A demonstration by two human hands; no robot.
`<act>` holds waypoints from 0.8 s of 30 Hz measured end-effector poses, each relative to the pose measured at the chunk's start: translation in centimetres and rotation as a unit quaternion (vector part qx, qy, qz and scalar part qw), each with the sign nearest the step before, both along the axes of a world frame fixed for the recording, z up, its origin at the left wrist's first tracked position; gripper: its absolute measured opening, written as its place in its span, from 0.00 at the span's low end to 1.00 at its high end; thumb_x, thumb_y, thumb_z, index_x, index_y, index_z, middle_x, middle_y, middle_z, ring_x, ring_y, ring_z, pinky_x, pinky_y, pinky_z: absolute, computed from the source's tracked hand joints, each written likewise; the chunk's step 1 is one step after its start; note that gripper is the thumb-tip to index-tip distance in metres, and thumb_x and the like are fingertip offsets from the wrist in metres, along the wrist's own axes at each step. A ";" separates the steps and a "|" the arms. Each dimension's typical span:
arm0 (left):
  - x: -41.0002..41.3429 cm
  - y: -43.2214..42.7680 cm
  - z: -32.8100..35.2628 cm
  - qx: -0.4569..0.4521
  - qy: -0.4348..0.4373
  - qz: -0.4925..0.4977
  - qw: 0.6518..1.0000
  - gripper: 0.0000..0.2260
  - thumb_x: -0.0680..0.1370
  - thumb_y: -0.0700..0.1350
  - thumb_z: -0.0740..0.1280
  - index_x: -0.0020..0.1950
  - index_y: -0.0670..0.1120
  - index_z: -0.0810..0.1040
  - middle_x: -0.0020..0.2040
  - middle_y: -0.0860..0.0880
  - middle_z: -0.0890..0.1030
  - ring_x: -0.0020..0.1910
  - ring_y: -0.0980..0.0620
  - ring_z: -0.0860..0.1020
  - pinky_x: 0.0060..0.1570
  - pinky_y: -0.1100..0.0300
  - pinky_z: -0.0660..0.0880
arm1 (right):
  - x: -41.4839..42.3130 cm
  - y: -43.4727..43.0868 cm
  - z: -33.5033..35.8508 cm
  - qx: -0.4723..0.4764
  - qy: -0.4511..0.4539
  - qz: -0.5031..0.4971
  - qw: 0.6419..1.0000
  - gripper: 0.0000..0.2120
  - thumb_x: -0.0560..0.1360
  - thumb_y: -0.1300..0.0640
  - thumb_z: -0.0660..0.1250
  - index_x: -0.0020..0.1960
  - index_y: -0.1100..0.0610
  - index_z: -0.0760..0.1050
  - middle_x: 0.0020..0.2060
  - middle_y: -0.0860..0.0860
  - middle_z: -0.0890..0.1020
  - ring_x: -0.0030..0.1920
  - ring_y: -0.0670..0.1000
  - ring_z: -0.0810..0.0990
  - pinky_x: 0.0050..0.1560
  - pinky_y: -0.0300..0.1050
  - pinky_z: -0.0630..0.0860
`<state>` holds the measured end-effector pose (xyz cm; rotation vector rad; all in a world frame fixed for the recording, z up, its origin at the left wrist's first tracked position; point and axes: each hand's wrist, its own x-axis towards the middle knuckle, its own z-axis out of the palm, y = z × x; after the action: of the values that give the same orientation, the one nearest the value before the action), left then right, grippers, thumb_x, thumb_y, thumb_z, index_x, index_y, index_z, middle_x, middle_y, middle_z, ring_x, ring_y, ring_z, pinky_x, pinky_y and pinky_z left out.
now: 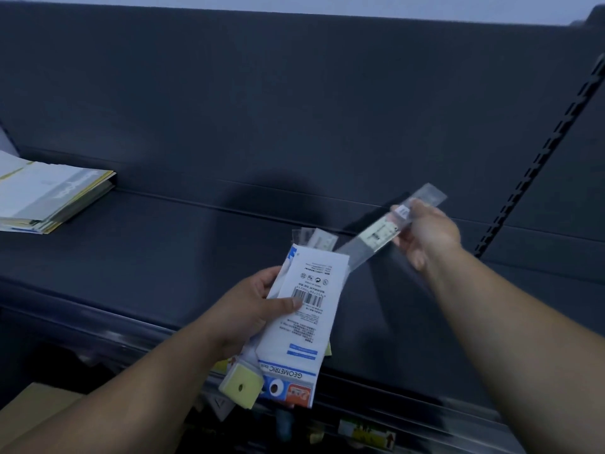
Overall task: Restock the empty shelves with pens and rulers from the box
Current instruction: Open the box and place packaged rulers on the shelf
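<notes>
Possibly the clear ruler [376,238] slips, I fear: the right hand [429,233] only pinches it, the left hand [252,309] grips loose packs [309,317].

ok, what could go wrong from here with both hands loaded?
1. The left hand grips a fanned bundle of packs with only its thumb across the front. The end with the yellow tag hangs low, so a pack could slide out.
2. The right hand pinches the clear ruler near its far end. The ruler's free end sits right by the bundle and might snag it.
</notes>
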<state>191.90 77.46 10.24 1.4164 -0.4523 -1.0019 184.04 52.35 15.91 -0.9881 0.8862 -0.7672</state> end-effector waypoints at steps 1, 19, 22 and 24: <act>0.4 0.4 0.0 0.004 -0.004 0.015 1.000 0.20 0.75 0.34 0.69 0.64 0.48 0.75 0.54 0.42 0.84 0.52 0.41 0.83 0.47 0.47 0.81 | -0.3 -0.7 0.1 -0.011 0.007 -0.032 0.999 0.06 0.83 0.55 0.59 0.49 0.53 0.72 0.39 0.51 0.81 0.35 0.49 0.80 0.30 0.42 0.80; 4.5 3.1 -1.3 0.030 -0.027 0.203 0.978 0.15 0.75 0.39 0.71 0.61 0.48 0.76 0.50 0.44 0.85 0.47 0.42 0.84 0.48 0.39 0.80 | 3.4 6.6 -8.3 -0.209 0.269 0.253 0.906 0.23 0.77 0.56 0.68 0.71 0.58 0.71 0.63 0.52 0.79 0.57 0.50 0.80 0.64 0.46 0.75; 3.6 1.1 -0.9 0.020 -0.029 0.194 0.980 0.15 0.76 0.39 0.71 0.61 0.46 0.76 0.51 0.45 0.85 0.47 0.43 0.84 0.49 0.42 0.80 | 2.5 7.8 -7.7 -0.251 0.229 0.204 0.918 0.22 0.77 0.41 0.64 0.59 0.58 0.80 0.55 0.52 0.84 0.55 0.50 0.82 0.63 0.47 0.75; 2.6 -0.9 -0.8 0.014 -0.031 0.183 0.983 0.14 0.76 0.39 0.70 0.61 0.45 0.76 0.51 0.45 0.85 0.48 0.44 0.84 0.49 0.43 0.80 | 1.8 8.9 -7.1 -0.136 0.175 0.254 0.942 0.30 0.73 0.34 0.65 0.56 0.60 0.81 0.50 0.57 0.85 0.52 0.54 0.84 0.60 0.51 0.77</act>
<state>194.55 76.58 9.42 1.4925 -0.2100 -0.6703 185.87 61.23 8.85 -1.5569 0.7835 -0.2746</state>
